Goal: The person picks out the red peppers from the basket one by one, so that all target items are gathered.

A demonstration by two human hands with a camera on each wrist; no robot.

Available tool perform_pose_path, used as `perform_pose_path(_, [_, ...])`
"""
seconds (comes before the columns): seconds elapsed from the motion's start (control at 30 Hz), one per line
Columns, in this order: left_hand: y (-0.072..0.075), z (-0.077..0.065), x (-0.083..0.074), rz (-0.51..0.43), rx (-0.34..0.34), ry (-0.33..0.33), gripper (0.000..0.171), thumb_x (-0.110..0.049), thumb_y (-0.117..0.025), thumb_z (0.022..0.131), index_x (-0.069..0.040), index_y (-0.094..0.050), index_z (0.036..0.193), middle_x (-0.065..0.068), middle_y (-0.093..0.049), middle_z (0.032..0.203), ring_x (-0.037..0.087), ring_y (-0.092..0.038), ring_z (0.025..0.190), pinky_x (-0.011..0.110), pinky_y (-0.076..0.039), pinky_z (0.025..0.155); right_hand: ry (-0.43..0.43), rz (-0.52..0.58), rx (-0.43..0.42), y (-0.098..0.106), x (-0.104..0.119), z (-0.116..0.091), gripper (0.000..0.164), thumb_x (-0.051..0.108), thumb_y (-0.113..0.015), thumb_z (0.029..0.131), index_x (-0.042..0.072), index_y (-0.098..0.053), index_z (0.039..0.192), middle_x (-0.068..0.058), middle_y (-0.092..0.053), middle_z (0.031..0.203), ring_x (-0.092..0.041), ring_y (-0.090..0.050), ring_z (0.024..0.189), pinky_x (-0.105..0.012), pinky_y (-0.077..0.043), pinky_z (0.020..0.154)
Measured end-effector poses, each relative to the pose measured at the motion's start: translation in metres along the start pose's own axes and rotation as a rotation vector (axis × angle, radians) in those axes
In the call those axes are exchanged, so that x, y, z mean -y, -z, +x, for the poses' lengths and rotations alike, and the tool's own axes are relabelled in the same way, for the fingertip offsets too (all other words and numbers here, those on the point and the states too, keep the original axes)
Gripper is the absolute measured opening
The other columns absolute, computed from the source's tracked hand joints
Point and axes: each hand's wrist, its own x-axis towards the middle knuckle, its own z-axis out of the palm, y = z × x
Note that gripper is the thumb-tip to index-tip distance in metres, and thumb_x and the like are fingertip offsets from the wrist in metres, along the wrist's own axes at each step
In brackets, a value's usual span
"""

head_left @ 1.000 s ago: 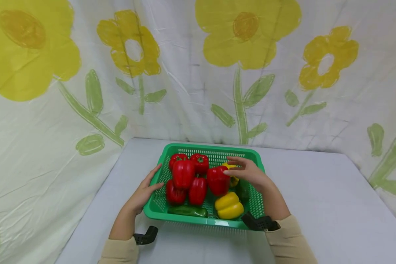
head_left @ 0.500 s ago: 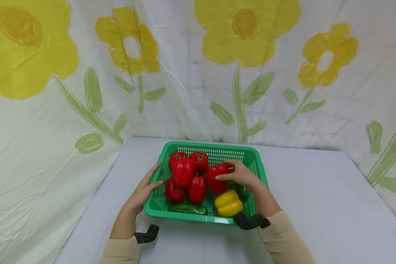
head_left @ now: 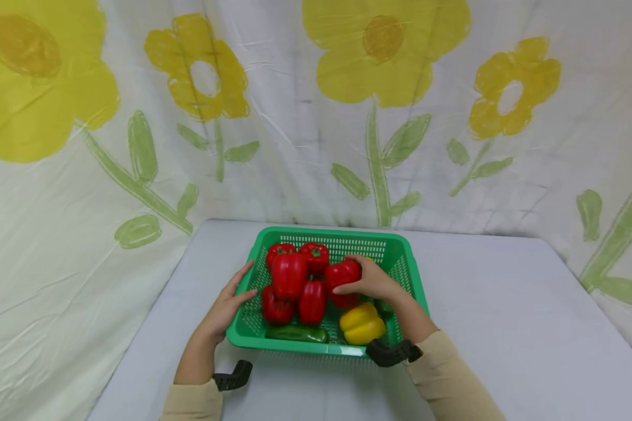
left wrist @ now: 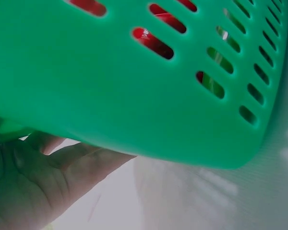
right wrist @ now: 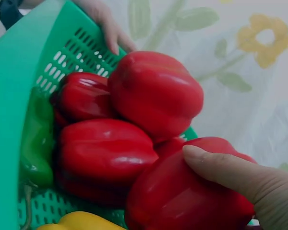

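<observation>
A green plastic basket [head_left: 316,349] stands on the table, with several red bell peppers [head_left: 288,276] heaped at its left. My left hand [head_left: 223,313] holds the basket's left rim, fingertips and thumb over the edge; in the left wrist view its palm [left wrist: 33,187] shows beneath the green wall [left wrist: 110,96]. Toward the middle right of the basket, my right hand [head_left: 374,280] grips a red bell pepper [head_left: 341,290]. The right wrist view shows the thumb lying across this held pepper [right wrist: 177,196]; the other fingers are hidden behind it.
A yellow bell pepper [head_left: 361,324] lies at the basket's front right, and a long green pepper [head_left: 297,334] along the front wall. Something dark green [head_left: 384,308] is partly covered by my right wrist. Behind the table [head_left: 484,304] hangs a flowered cloth [head_left: 295,146].
My right hand has moved left and down from above, and its fingers have closed round the red bell pepper. The left hand stays at the rim.
</observation>
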Motion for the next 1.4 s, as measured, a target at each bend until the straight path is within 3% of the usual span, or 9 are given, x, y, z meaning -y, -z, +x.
perform_pose_path(0.53, [0.001, 0.000, 0.000, -0.009, 0.005, -0.010, 0.060, -0.017, -0.043, 0.097, -0.032, -0.017, 0.149, 0.007, -0.007, 0.157, 0.037, -0.026, 0.138, 0.050, -0.045, 0.094, 0.002, 0.116, 0.060, 0.003, 0.004, -0.007, 0.074, 0.026, -0.077, 0.075, 0.004, -0.039, 0.135, -0.017, -0.051, 0.126, -0.030, -0.052, 0.108, -0.040, -0.054, 0.081])
perform_pose_path(0.83, [0.000, 0.001, -0.001, -0.009, 0.007, -0.020, 0.060, -0.016, -0.043, 0.097, -0.031, -0.017, 0.149, 0.007, -0.007, 0.157, 0.037, -0.025, 0.138, 0.050, -0.045, 0.094, 0.030, 0.131, 0.014, 0.012, 0.004, -0.018, 0.080, 0.039, -0.072, 0.078, 0.011, -0.033, 0.142, -0.018, -0.046, 0.134, -0.035, -0.048, 0.115, -0.042, -0.053, 0.083])
perform_pose_path(1.07, [0.000, 0.000, 0.000, -0.011, 0.003, -0.016, 0.060, -0.015, -0.043, 0.097, -0.031, -0.017, 0.149, 0.008, -0.007, 0.157, 0.038, -0.025, 0.138, 0.051, -0.045, 0.094, 0.029, 0.250, 0.011, 0.015, 0.006, -0.033, 0.066, 0.035, -0.064, 0.085, 0.021, -0.034, 0.142, -0.016, -0.045, 0.137, -0.035, -0.046, 0.119, -0.043, -0.053, 0.084])
perform_pose_path(1.4, [0.000, -0.001, 0.001, -0.016, -0.001, -0.018, 0.060, -0.014, -0.042, 0.097, -0.030, -0.017, 0.149, 0.008, -0.008, 0.157, 0.038, -0.026, 0.138, 0.051, -0.044, 0.095, 0.059, 0.365, -0.012, 0.019, 0.001, -0.048, 0.057, 0.032, -0.055, 0.091, 0.018, -0.033, 0.142, -0.016, -0.040, 0.139, -0.036, -0.042, 0.122, -0.040, -0.053, 0.083])
